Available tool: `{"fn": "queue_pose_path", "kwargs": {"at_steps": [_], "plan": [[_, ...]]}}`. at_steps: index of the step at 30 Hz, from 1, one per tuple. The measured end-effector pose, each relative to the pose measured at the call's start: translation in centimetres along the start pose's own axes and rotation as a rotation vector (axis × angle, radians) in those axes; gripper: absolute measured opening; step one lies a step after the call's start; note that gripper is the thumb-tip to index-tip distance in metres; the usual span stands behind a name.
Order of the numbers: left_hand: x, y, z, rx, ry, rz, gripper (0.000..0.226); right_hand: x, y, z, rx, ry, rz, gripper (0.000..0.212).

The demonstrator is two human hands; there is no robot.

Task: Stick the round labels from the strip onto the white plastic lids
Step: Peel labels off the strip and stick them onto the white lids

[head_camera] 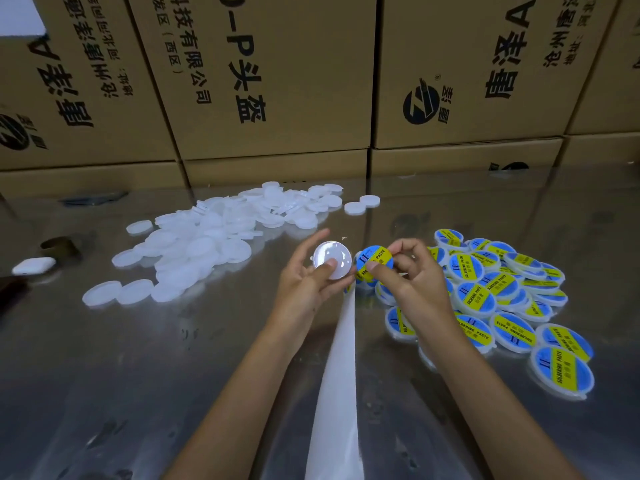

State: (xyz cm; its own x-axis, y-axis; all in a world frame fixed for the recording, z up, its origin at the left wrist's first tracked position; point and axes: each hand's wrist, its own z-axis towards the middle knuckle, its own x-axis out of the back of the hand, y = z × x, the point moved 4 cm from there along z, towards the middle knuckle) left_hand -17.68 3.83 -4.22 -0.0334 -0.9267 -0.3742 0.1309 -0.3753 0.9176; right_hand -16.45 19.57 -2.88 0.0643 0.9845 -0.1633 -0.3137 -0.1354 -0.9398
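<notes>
While the left hand (304, 282) pinches a round white plastic lid (331, 259) between thumb and fingers, its flat face tilted up toward the camera, the right hand (408, 271) grips a round blue-and-yellow label (375, 263) just beside it, yellow band running diagonally. A long white backing strip (337, 393) runs lengthwise from between the hands toward the bottom edge. Bare white lids (207, 244) lie heaped at left and labelled lids (502, 299) at right on the shiny metal table (138, 375). Printed cardboard boxes (259, 81) wall the back.
</notes>
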Motion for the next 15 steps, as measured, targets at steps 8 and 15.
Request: {"fn": "queue_pose_path", "kwargs": {"at_steps": [8, 15], "plan": [[-1.1, -0.3, -0.4, 0.201, -0.118, -0.21, 0.036, -1.2, 0.5, -0.2, 0.03, -0.032, -0.035, 0.032], [-2.0, -0.5, -0.7, 0.21, -0.209, -0.149, 0.039, -0.9, 1.0, 0.0, 0.032, -0.014, -0.075, 0.036]]}}
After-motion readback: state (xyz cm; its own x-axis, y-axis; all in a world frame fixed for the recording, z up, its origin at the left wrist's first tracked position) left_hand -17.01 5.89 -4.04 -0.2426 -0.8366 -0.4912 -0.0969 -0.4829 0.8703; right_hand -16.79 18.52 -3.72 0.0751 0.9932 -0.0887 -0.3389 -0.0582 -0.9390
